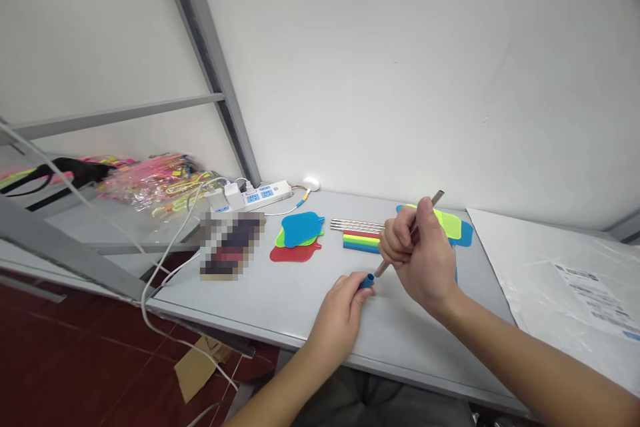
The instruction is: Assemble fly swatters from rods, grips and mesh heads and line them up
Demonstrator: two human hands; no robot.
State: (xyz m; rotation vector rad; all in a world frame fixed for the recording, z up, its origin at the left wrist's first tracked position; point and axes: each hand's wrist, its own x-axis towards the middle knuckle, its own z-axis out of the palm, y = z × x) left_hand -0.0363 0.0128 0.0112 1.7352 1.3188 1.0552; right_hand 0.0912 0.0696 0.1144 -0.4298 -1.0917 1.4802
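Note:
My left hand (340, 310) is closed around a blue tube (368, 281), its hollow end pointing up toward the right. In my right hand (423, 253) a thin metal rod (384, 268) is gripped at a slant, its lower end close beside the tube's opening. Whether the two touch I cannot tell. Behind my hands lie several silver rods (353, 225) and, in front of those, red, yellow-green and blue tubes (360, 241). To their left are fly swatter heads, a blue one (301, 229) over a green one and a red one (295, 253). More heads (466, 234) are partly hidden behind my right hand.
A white power strip (265, 195) with plugs and cables stands at the table's back left. A blurred-out object (230, 247) lies in front of it. White plastic packaging (545, 267) covers the right side. Bagged colourful items (155, 183) lie beyond the metal frame (200, 40).

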